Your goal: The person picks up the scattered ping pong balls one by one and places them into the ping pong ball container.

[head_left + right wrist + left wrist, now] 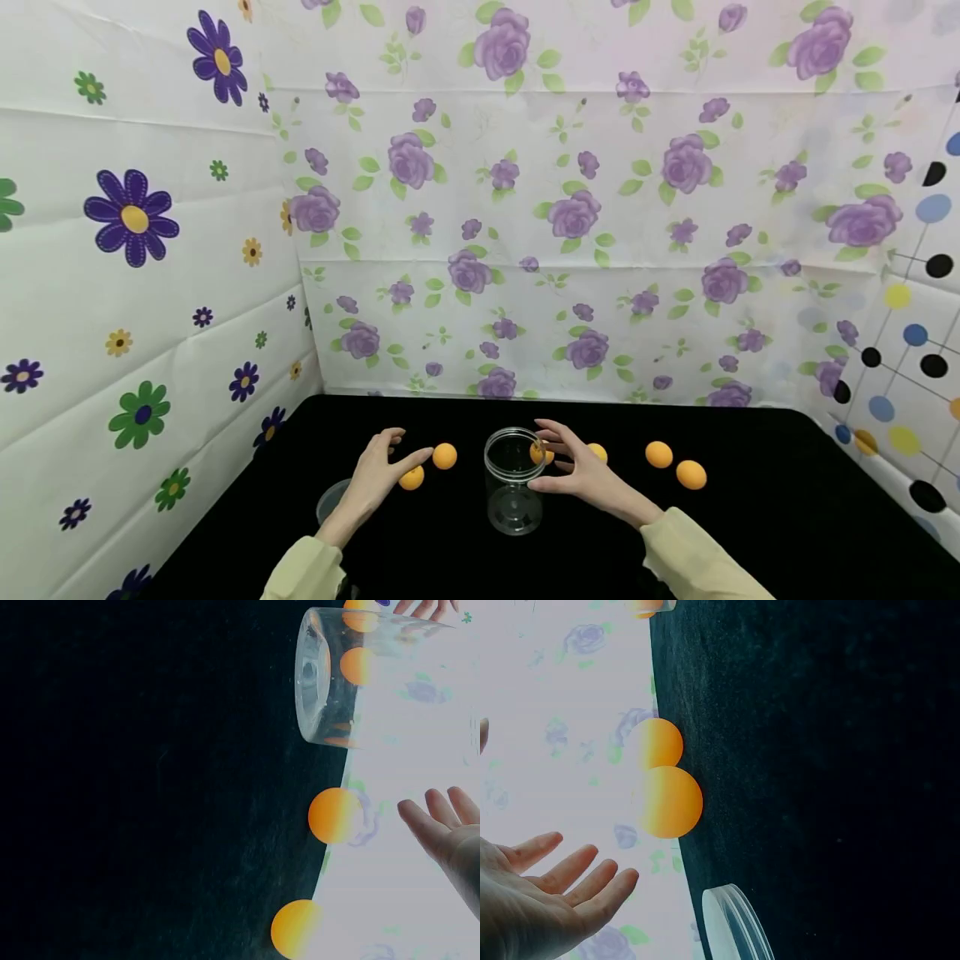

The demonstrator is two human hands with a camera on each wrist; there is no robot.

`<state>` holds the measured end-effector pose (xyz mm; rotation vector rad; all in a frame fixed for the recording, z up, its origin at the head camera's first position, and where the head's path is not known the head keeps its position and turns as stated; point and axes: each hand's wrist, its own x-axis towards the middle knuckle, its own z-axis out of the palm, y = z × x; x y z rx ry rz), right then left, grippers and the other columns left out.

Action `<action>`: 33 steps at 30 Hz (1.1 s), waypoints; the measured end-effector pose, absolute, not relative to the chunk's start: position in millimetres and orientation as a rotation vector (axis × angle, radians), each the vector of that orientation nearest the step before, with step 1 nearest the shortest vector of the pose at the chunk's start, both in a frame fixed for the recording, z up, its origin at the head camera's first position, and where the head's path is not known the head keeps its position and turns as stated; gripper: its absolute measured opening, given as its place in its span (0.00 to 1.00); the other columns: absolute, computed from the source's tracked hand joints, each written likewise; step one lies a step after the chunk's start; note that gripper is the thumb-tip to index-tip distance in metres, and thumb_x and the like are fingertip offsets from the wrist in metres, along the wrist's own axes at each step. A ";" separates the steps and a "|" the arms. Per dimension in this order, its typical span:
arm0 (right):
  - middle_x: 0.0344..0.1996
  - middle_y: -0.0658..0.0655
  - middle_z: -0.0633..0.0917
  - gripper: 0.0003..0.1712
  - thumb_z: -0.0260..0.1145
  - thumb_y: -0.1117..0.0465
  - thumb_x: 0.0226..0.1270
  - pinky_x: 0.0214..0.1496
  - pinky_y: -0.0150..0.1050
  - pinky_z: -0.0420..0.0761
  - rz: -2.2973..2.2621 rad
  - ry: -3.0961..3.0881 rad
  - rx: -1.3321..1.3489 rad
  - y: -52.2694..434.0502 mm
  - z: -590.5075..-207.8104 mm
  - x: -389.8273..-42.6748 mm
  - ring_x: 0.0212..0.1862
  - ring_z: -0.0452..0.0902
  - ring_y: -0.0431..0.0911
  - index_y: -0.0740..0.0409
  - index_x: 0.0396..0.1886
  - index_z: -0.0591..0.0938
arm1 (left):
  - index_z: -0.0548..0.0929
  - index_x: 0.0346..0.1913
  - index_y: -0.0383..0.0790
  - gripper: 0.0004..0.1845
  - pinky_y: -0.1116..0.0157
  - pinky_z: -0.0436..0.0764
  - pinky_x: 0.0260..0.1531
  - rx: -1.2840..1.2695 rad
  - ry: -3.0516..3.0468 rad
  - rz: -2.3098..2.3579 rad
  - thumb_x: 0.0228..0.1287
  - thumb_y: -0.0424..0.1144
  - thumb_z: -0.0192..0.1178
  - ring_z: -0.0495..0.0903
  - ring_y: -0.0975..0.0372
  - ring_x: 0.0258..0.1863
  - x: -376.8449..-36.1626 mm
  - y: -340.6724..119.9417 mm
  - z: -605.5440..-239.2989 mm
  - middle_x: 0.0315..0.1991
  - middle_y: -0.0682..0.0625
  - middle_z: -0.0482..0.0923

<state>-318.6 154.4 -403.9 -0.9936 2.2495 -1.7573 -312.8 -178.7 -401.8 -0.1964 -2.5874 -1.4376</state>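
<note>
Clear round plastic jar (513,482) stands upright at table centre, nothing in it. Right hand (577,467), fingers spread, holding nothing, at its 3 o'clock; left hand (377,475), equally spread, over two orange balls (444,456) at 9 o'clock. Transparent lid (331,502) beside left wrist.

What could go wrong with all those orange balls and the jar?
The balls are round and lie loose on the black table, so the left hand might nudge the two orange balls beside it and send them rolling. The right hand is close to the open clear jar and might tip it.
</note>
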 end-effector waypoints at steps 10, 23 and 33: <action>0.63 0.69 0.55 0.46 0.66 0.68 0.57 0.57 0.59 0.57 -1.778 2.206 -0.985 145.1 -402.3 -320.5 0.63 0.51 0.64 0.59 0.69 0.50 | 0.65 0.61 0.34 0.40 0.49 0.67 0.47 -0.145 -2.605 -1.499 0.54 0.61 0.58 0.65 0.46 0.53 -313.7 -181.6 -402.9 0.55 0.36 0.64; 0.64 0.71 0.55 0.44 0.64 0.66 0.59 0.57 0.57 0.59 -1.733 2.184 -0.977 135.6 -386.3 -307.7 0.62 0.52 0.64 0.65 0.69 0.49 | 0.67 0.58 0.31 0.39 0.52 0.71 0.43 -0.094 -2.605 -1.557 0.53 0.59 0.61 0.70 0.49 0.47 -315.8 -185.4 -408.3 0.52 0.35 0.67; 0.63 0.69 0.57 0.42 0.64 0.64 0.60 0.56 0.58 0.59 -1.722 2.204 -0.980 131.0 -387.6 -309.3 0.62 0.53 0.64 0.66 0.68 0.51 | 0.68 0.55 0.28 0.37 0.53 0.74 0.40 -0.106 -2.622 -1.499 0.51 0.53 0.66 0.72 0.47 0.44 -317.2 -190.7 -414.5 0.49 0.33 0.68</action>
